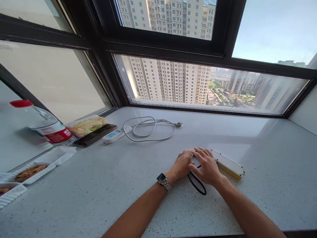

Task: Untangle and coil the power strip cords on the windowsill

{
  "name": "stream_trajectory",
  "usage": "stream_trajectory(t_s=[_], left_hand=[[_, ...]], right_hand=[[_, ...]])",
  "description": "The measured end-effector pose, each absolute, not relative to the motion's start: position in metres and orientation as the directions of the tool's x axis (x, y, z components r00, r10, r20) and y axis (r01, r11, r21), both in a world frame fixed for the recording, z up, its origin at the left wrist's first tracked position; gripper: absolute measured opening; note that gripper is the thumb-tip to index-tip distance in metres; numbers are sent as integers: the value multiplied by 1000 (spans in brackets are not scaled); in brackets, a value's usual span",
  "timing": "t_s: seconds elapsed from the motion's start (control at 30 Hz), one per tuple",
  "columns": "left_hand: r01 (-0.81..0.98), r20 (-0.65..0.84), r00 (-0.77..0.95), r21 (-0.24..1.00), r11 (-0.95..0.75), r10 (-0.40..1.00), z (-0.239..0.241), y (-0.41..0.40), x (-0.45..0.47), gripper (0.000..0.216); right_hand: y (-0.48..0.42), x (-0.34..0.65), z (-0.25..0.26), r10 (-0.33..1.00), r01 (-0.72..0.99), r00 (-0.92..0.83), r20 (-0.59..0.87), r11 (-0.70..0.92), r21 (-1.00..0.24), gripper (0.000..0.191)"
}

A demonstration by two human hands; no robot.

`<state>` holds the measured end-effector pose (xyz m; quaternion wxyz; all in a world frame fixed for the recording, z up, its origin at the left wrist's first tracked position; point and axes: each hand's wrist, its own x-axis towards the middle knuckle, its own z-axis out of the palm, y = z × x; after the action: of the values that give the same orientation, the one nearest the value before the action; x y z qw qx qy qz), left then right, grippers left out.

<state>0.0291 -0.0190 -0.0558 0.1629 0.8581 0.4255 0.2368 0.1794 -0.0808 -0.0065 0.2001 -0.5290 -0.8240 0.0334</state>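
My left hand (182, 164) and my right hand (206, 165) rest side by side on the pale speckled counter (260, 158), fingers curled over something small that they mostly hide. A black cable (196, 184) loops out from under them toward me. A flat white and yellow box (229, 163) lies just right of my right hand, touching its fingers. A metal watch (163, 180) sits on my left wrist. Whether either hand grips the cable is hidden.
A white power strip (114, 136) with its coiled white cord (151, 130) lies farther back. At the left stand a red-capped water bottle (47, 125), a snack packet (86, 125), a dark phone (95, 135) and white trays of cookies (32, 170). Windows line the counter's far edge.
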Motion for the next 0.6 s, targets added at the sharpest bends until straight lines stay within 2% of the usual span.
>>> stream_trajectory(t_s=[0.07, 0.17, 0.27, 0.33, 0.47, 0.6], left_hand=[[664, 265, 524, 468, -583, 810, -60, -19, 30, 50], [627, 271, 509, 533, -568, 817, -59, -17, 27, 47], [574, 285, 480, 613, -543, 830, -51, -11, 22, 40], [577, 286, 412, 653, -490, 865, -45, -9, 19, 40], [641, 308, 238, 663, -387, 921, -36, -8, 15, 34], [668, 342, 205, 635, -387, 917, -34, -11, 13, 28]], right_hand=[[-88, 172, -7, 869, 837, -409, 278, 479, -266, 70], [-94, 160, -15, 891, 857, -417, 181, 451, -249, 97], [-93, 154, -23, 930, 899, -358, 87, 369, -236, 108], [-90, 157, -27, 940, 911, -338, 49, 340, -236, 105], [-81, 171, -26, 940, 908, -338, 55, 341, -242, 81], [-73, 192, -22, 928, 893, -371, 39, 368, -259, 68]])
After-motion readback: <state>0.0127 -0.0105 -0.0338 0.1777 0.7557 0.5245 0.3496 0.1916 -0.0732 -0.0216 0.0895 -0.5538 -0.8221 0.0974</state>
